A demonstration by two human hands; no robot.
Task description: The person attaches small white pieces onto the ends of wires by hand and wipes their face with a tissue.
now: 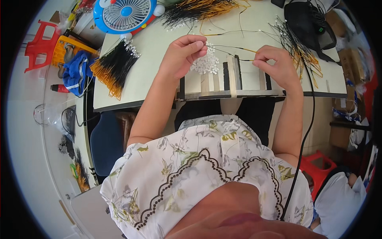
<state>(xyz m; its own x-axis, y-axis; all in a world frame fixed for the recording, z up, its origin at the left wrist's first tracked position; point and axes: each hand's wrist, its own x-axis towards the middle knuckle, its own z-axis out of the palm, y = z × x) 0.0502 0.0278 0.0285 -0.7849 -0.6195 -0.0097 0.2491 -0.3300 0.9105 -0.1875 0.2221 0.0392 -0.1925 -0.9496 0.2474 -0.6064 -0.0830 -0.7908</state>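
A thin black wire with orange sections (234, 48) stretches as a loop between my hands, above the near part of the table. My left hand (184, 55) pinches one end between thumb and fingertips; whether a small connector is also in that pinch is hidden. My right hand (279, 67) grips the orange part at the other end, with thumb and forefinger pressed together. Just beyond and below the wire, next to my left fingers, lies a heap of small white connectors (207, 63).
Bundles of black and orange wires lie at the left (119, 65), the back (195, 14) and the right (296, 46). A blue toy-shaped fan (125, 14) stands back left. A black bag (308, 26) sits back right. Striped strips (234, 75) line the table's front edge. A black cable (312, 107) hangs near my right arm.
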